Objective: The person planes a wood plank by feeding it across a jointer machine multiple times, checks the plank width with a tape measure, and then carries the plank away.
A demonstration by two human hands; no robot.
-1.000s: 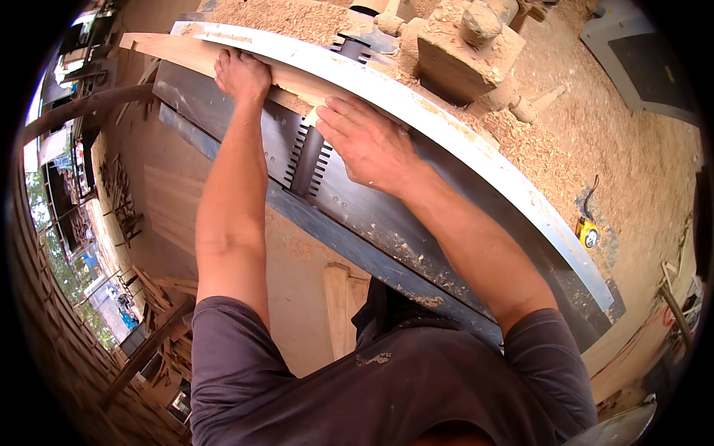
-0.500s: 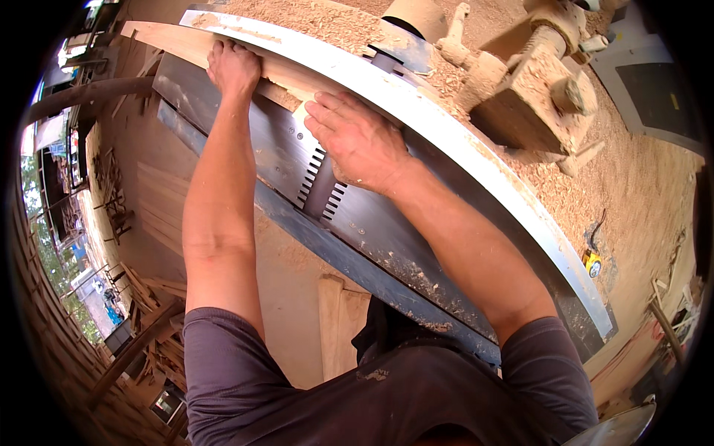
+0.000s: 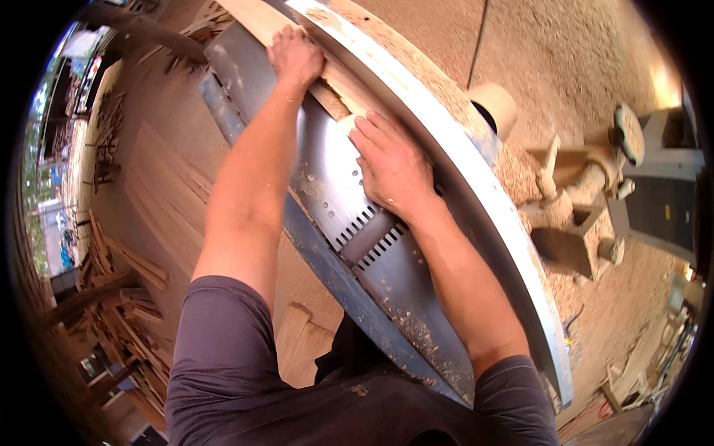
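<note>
A long pale wooden board [image 3: 338, 78] lies on the grey metal table of a jointer [image 3: 316, 160], along its tall metal fence [image 3: 461, 163]. My left hand [image 3: 296, 58] is closed over the board farther along, its fingers curled on the near edge. Behind it, my right hand [image 3: 394, 163] presses on the board with fingers together and bent over it; the thumb is hidden. A small pale piece [image 3: 348, 123] shows at its fingertips, and I cannot tell whether it belongs to the board. The toothed slot [image 3: 372, 238] of the table lies just nearer than my right hand.
Wood shavings [image 3: 580, 67] cover the floor beyond the fence. A dusty wooden-block mechanism [image 3: 587, 223] and a round pipe [image 3: 494, 111] stand on the right. Loose boards [image 3: 160, 186] lie at left, above a pile of offcuts [image 3: 123, 327]. A blue edge [image 3: 320, 245] runs along the table's near side.
The view has turned, so the machine looks steeper and farther right. Both hands and the board have slid along the table, away from the slot; the board's far end has left the picture.
</note>
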